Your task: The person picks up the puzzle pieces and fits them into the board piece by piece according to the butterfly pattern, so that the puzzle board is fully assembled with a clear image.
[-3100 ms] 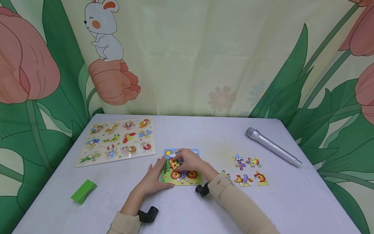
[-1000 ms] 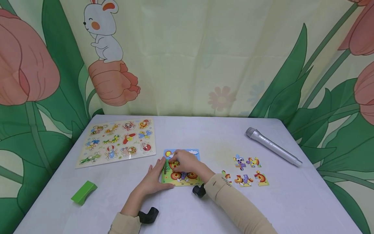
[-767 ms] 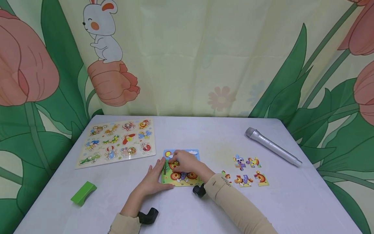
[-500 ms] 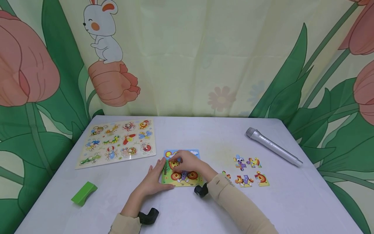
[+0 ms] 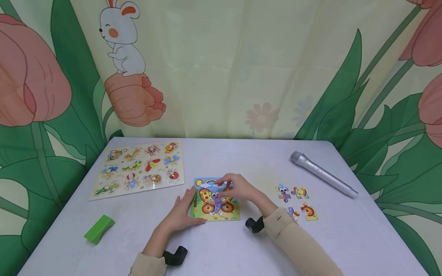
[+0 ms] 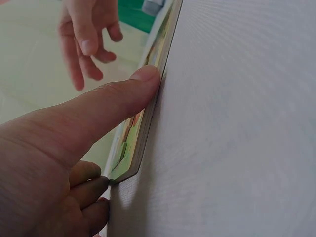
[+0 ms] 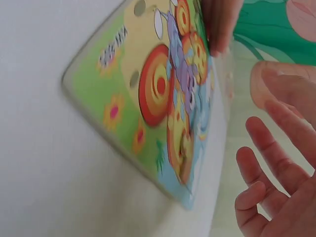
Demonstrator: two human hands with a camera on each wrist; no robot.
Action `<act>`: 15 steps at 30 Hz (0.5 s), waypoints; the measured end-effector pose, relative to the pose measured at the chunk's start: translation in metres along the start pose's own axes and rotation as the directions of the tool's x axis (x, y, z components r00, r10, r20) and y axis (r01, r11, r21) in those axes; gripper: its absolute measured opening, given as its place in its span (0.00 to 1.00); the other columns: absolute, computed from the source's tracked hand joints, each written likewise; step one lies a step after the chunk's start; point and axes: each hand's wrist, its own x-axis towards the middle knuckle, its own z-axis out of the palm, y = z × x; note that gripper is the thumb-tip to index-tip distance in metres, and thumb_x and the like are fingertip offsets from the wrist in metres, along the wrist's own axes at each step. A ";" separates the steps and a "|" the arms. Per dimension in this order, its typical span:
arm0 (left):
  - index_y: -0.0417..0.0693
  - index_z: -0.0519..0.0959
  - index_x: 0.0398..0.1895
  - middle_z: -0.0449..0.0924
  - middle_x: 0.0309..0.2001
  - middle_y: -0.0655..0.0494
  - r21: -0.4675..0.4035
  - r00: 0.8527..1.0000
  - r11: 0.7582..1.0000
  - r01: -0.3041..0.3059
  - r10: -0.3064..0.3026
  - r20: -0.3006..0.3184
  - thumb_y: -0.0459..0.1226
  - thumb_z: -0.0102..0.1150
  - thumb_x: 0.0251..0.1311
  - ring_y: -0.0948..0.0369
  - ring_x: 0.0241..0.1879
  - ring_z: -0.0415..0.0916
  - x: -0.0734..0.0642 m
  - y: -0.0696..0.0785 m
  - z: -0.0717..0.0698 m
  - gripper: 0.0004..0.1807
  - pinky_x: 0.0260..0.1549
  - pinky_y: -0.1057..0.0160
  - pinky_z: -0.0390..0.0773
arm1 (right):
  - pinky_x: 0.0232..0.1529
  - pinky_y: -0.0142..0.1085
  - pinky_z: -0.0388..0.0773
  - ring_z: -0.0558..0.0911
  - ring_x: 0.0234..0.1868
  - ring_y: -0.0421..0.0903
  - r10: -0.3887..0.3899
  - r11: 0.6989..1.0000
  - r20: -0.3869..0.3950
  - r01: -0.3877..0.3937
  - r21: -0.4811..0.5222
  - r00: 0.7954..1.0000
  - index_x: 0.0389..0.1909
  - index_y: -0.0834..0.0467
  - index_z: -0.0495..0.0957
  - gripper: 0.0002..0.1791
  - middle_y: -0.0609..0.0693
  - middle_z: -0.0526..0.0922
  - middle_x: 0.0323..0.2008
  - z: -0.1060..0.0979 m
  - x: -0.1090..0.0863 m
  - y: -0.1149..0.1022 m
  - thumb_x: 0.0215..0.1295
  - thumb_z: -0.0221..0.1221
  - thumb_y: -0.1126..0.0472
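A small puzzle board (image 5: 198, 214) with a butterfly picture lies at the middle of the table. My left hand (image 5: 177, 214) rests along its left side, fingers at the left edge and thumb (image 6: 118, 98) straight against the front edge. Over the board's upper right hovers my right hand (image 5: 239, 188), fingers spread and relaxed, nothing between them in the right wrist view. It hides part of the butterfly's right wing; the purple body and left wing show. Right of the board lie loose puzzle pieces, among them a purple one (image 5: 284, 193) and a red-and-yellow wing one (image 5: 309, 211).
A larger board with insect pictures (image 5: 141, 165) lies at the back left. In front of it is a green arched block (image 5: 99, 229). A silver microphone (image 5: 322, 174) lies at the back right. The right sleeve (image 5: 300, 241) covers some of the loose pieces.
My right hand has shifted right, off the butterfly's left wing and body, and its bent fingers have opened out. The right sleeve now covers more loose pieces. My left hand stays put.
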 end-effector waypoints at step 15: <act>0.38 0.49 0.70 0.48 0.70 0.43 0.002 1.000 1.000 0.000 0.000 -0.013 0.50 0.72 0.39 0.49 0.69 0.40 -0.001 0.001 0.001 0.58 0.66 0.48 0.36 | 0.36 0.45 0.74 0.74 0.41 0.55 0.049 0.999 -0.136 -0.051 -0.013 0.989 0.50 0.60 0.77 0.22 0.57 0.79 0.44 -0.051 -0.052 0.029 0.52 0.66 0.62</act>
